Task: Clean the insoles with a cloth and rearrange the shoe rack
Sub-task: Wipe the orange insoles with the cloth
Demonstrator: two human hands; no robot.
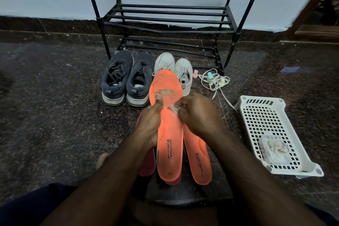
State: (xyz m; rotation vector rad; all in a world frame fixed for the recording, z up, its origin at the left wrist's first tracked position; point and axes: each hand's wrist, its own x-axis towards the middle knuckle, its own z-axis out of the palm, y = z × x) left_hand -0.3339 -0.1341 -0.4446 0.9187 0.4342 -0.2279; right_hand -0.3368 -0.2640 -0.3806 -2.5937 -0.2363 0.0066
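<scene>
A: Two orange insoles show. How far along is the cleaning?

B: Midway, I'd judge. The left hand grips one insole by its edge, thumb on top near a worn patch. The right hand pinches a small pale cloth against its middle.

A: And the second insole?

B: It lies on the floor just beside the held one. I cannot tell whether it is wiped. Pink insoles lie partly hidden beneath.

A: What about the rack?

B: Its shelves in view carry nothing. Dark shoes and white shoes stand on the floor before it, loose laces near them, a white basket well to the right. So rearranging seems not yet begun.
</scene>
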